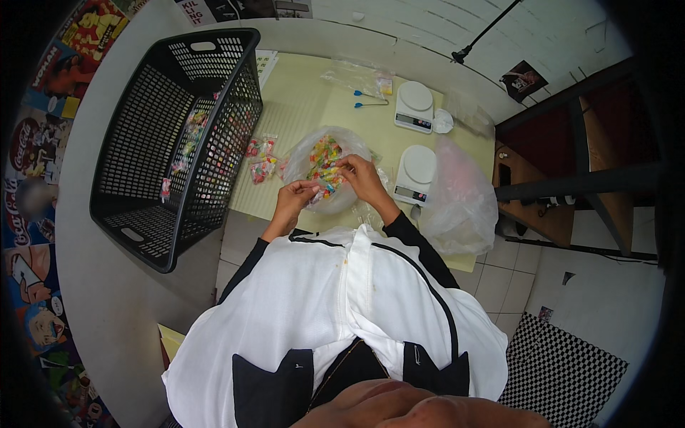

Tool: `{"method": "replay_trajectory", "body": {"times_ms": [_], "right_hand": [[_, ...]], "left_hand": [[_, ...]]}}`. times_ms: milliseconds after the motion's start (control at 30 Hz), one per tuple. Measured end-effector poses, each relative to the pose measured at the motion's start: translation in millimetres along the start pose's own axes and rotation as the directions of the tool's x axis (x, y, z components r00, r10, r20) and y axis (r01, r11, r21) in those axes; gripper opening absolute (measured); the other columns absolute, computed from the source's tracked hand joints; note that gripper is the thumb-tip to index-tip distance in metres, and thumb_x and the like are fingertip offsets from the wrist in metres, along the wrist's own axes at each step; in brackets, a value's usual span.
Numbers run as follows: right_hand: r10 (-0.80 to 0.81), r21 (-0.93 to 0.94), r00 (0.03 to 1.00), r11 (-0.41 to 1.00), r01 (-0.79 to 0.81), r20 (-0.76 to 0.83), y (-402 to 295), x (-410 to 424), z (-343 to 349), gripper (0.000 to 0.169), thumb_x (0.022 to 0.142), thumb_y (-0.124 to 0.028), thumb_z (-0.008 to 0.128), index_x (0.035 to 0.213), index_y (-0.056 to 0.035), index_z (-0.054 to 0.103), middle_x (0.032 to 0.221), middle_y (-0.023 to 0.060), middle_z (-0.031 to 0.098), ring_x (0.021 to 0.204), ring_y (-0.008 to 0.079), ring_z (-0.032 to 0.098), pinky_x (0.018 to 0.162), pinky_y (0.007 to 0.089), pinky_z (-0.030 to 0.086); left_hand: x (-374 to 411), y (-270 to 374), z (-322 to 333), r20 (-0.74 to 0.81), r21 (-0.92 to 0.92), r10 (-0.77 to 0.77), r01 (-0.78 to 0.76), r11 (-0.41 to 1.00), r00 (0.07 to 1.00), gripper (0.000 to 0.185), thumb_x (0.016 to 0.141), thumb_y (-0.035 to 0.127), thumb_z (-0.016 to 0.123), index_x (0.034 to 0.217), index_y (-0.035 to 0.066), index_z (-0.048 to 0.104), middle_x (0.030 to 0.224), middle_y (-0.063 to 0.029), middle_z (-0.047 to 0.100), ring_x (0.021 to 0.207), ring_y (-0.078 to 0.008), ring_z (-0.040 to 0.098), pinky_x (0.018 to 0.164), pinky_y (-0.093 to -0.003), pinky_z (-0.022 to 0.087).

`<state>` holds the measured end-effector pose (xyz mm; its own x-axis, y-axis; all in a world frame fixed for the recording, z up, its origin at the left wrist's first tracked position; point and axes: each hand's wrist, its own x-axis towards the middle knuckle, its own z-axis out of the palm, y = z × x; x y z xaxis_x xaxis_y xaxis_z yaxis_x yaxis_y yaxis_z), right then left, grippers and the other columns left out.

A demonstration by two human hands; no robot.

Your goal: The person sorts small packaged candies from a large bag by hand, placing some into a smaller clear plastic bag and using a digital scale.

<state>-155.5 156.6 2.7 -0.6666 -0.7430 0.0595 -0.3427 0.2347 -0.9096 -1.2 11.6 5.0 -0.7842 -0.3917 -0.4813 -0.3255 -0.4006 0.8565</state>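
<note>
A large translucent plastic bag (297, 160) stands with its mouth spread on the pale yellow table, full of small colourful candies (326, 147). At the near left of its mouth, my left hand (294, 200) pinches what looks like a small clear plastic bag (312, 202), with bright pieces by the fingertips. My right hand (364, 179) reaches over the candies from the right, thumb and fingertips close together. Whether a candy sits between those fingers is too small to see. Several filled clear packets (262, 171) lie left of the large bag.
A black perforated plastic crate (179, 144) with packets inside stands at the left. Two white digital kitchen scales (416, 165) are on the right, beside a translucent bag with pink contents (457, 192). Blue-tipped tongs (370, 101), a spoon (415, 213) and clear bags (350, 75) lie on the table (289, 80).
</note>
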Motion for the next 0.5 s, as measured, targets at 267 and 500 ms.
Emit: {"method": "replay_trajectory", "body": {"times_ms": [267,500], "right_hand": [[-0.068,-0.406,0.997,0.910,0.080,0.044,34.8,6.1,23.2,0.022,0.075,-0.005,0.065,0.096,-0.0036,0.064,0.098,0.0144,0.059,0.100,0.0313,0.053,0.087,0.0400,0.044],[-0.153,-0.505,0.986,0.847,0.165,0.066,35.8,6.0,42.6,0.017,0.069,-0.005,0.067,0.086,-0.0032,0.064,0.091,0.0138,0.055,0.093,0.0328,0.053,0.083,0.0414,0.044]], "left_hand": [[0.5,-6.8,-7.6,-0.062,-0.044,-0.039,0.036,0.998,0.997,0.016,0.090,0.012,0.061,0.101,0.002,0.063,0.092,-0.0024,0.067,0.072,-0.0060,0.057,0.064,-0.0205,0.048],[-4.5,-2.9,-9.9,-0.117,-0.051,-0.092,0.086,0.995,0.989,0.016,0.093,0.013,0.056,0.103,0.002,0.062,0.091,-0.0016,0.066,0.073,-0.0068,0.058,0.064,-0.0227,0.050]]}}
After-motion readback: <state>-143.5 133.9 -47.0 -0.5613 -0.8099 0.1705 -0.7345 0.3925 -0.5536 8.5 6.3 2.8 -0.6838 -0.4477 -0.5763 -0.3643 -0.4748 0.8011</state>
